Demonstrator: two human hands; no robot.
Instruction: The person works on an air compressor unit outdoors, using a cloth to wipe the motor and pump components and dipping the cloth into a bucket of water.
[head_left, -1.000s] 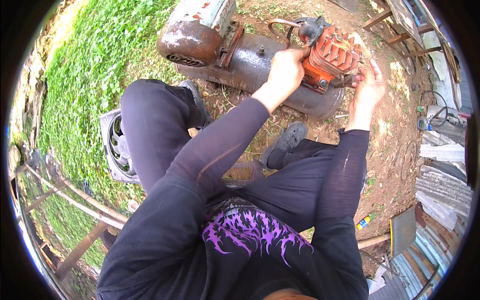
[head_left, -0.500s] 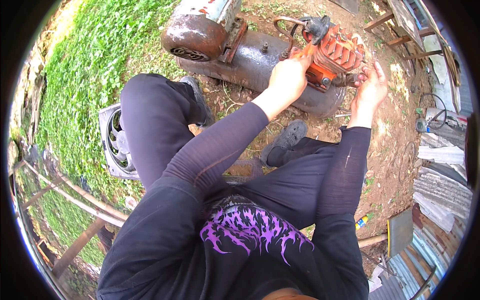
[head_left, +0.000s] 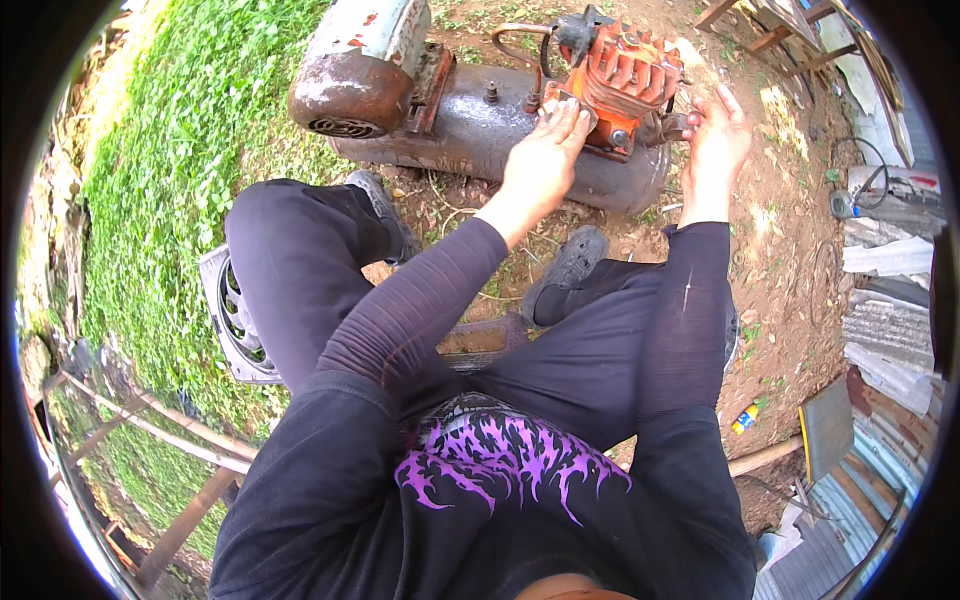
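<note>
An air compressor stands in front of me, with an orange finned pump (head_left: pixel 628 75) on the right end of its dark, rusty tank (head_left: pixel 470 130). My left hand (head_left: pixel 545 155) lies against the near left side of the pump body, its fingers stretched out and pressed on the orange metal. What is under its fingertips is partly hidden. My right hand (head_left: pixel 715 135) is at the pump's right side, thumb and fingers closed about the dark stub shaft (head_left: pixel 665 128) that sticks out there. The fingers partly cover the shaft's end.
A rusty electric motor (head_left: pixel 355 85) sits on the tank's left end. A curved copper pipe (head_left: pixel 515 35) runs to the pump. Beside my left leg lies a fan in a square frame (head_left: pixel 238 318). Corrugated sheets (head_left: pixel 885 325), a small yellow-and-blue bottle (head_left: pixel 745 419) and wooden boards lie at right.
The compressor and both hands appear lower and farther left as the view has shifted. My left hand's fingers have straightened from a curled hold; the right hand stays at the shaft.
</note>
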